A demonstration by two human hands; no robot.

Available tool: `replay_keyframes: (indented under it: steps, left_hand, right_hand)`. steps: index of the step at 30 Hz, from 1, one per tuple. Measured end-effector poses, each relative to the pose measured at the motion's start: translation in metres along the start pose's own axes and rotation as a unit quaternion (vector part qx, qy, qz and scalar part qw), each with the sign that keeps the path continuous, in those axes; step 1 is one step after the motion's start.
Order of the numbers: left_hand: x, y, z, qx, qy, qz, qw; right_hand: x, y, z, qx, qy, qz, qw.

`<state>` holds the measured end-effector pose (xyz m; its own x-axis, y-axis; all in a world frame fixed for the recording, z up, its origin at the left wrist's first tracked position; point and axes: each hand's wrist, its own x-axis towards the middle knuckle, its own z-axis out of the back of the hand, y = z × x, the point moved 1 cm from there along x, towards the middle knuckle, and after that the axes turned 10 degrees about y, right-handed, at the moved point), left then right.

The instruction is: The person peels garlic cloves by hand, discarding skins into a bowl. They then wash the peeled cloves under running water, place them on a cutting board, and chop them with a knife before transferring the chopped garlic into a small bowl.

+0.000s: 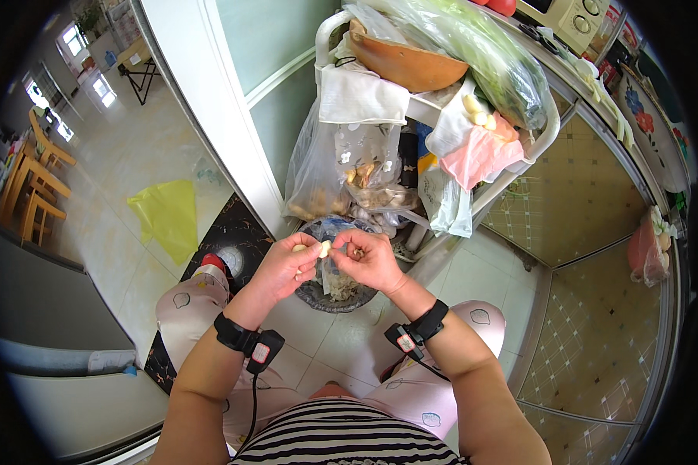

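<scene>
My left hand [290, 261] pinches a pale peeled garlic clove [325, 249] between thumb and forefinger. Another pale piece [298, 248] shows in its curled fingers. From the other side, the thumb and forefinger of my right hand [369, 261] meet at the same clove. Small bits [357, 253] sit in the right hand's bent fingers, too small to name surely. Directly below both hands stands a dark bag-lined waste bin [342, 307], with papery peelings [340, 288] inside. The hands hide part of its opening.
Ahead is a white-framed rack [549, 139] with bagged leafy vegetables [494, 64], a brown curved vessel [407, 61], peeled cloves [479, 113] on a pink bag [482, 154], and bags of garlic [383, 197]. Cabinets [604, 325] line the right; a door frame [227, 99] and yellow bag [171, 215] lie left.
</scene>
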<state>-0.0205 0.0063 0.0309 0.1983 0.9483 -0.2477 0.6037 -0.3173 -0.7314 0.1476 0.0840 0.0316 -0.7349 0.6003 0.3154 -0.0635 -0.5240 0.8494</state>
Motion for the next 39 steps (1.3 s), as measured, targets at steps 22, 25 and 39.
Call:
replay_keyframes:
  steps: [22,25,39]
  left_hand:
    - [0.000,-0.002,0.007,-0.234,0.116,0.020,0.965]
    - [0.004,0.002,0.010,-0.249,0.125,0.016,0.960]
    - [0.005,0.005,0.004,-0.157,-0.026,-0.018,0.987]
  right_hand:
    - [0.002,-0.025,-0.004,0.091,0.016,-0.130,0.987]
    - [0.001,-0.032,-0.005,0.098,0.046,-0.161,0.981]
    - [0.002,-0.038,-0.002,0.673,0.115,-0.208,0.700]
